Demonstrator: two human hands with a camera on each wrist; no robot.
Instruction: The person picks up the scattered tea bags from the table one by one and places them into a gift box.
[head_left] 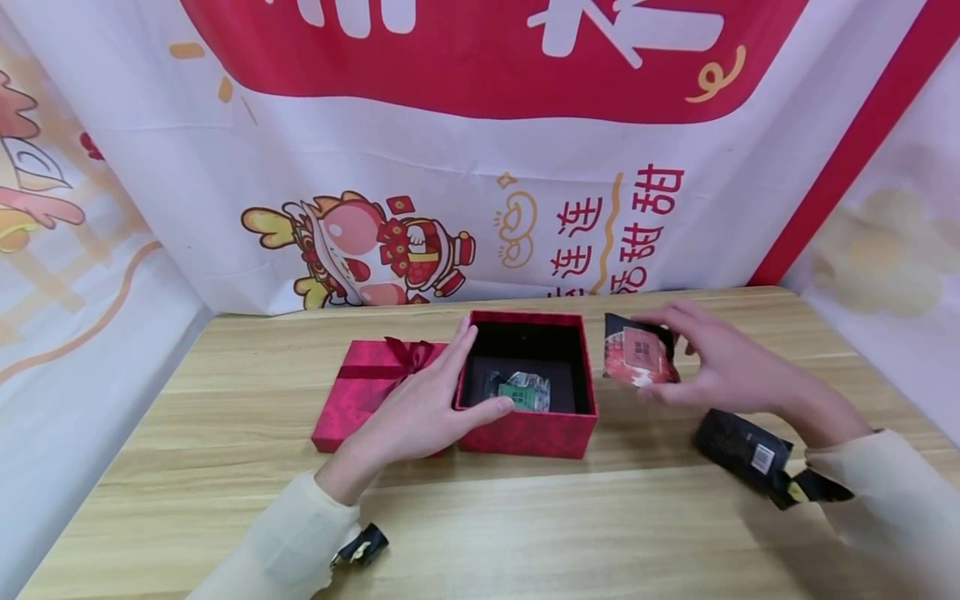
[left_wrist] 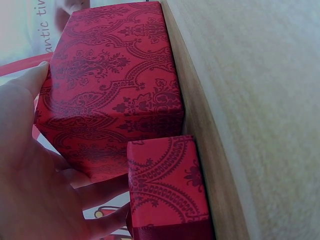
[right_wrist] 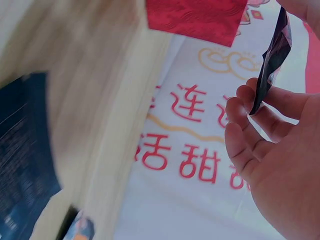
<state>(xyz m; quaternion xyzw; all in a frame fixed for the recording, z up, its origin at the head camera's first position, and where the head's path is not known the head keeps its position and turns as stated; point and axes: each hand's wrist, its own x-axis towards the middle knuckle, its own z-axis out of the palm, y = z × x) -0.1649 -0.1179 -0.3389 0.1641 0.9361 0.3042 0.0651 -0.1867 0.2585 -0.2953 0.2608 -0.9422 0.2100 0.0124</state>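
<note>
An open red box [head_left: 525, 433] stands mid-table with a small green and silver packet [head_left: 520, 390] on its black floor. My left hand [head_left: 453, 379] rests against the box's left wall, fingers straight along it and thumb lying on the front rim. The left wrist view shows the left hand [left_wrist: 30, 175] beside the patterned red box [left_wrist: 115, 85]. Right of the box, my right hand [head_left: 675, 358] pinches a red and black packet [head_left: 637, 354] just above the table. In the right wrist view the right hand's fingers [right_wrist: 250, 125] hold that packet [right_wrist: 272, 55] edge-on.
The red lid with a bow [head_left: 367, 379] lies flat left of the box, touching it; the lid [left_wrist: 165, 185] also shows below the box. A black packet [head_left: 742, 450] lies on the wooden table [head_left: 525, 533] under my right forearm. Printed banners wall the back and sides.
</note>
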